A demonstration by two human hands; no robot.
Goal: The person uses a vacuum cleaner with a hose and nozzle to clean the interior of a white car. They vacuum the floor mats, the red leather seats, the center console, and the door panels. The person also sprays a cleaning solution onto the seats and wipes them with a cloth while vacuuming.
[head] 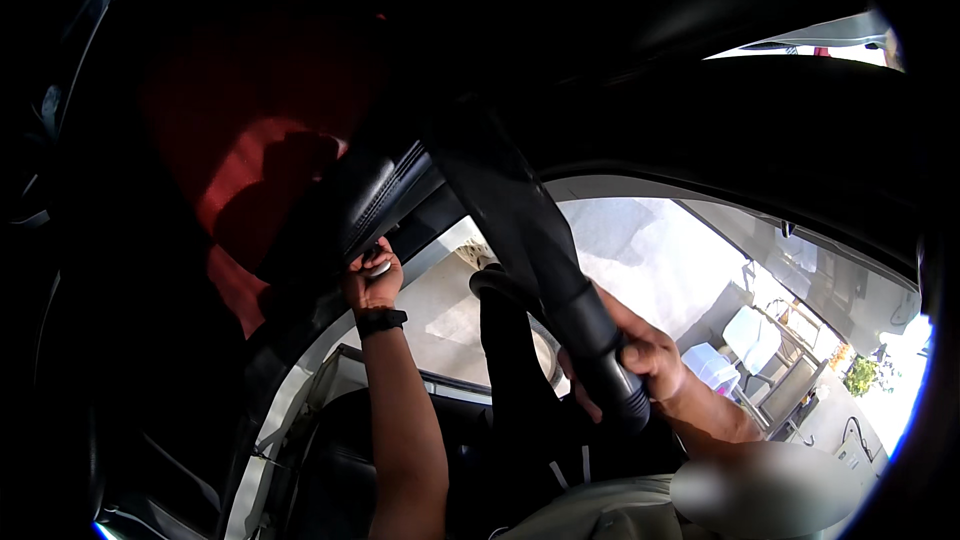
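A black plastic vacuum nozzle (pixel 525 217) slants from the upper middle down to the right, with my right hand (pixel 652 360) closed around its lower tube. My left hand (pixel 375 277), a black band on its wrist, is at the lower side edge of a dark car seat (pixel 375 195), its fingers curled about a small silvery piece (pixel 380 270) that looks like a lever. Beyond the seat lies a red surface (pixel 247 165), partly sunlit. The nozzle's far end fades into shadow.
A car door frame (pixel 274 420) curves round the lower left. Outside, a white perforated basket (pixel 474 249) stands on the pale ground. A clear plastic bin (pixel 709 367) and a chair (pixel 787 390) are at the right, near a potted plant (pixel 862 375).
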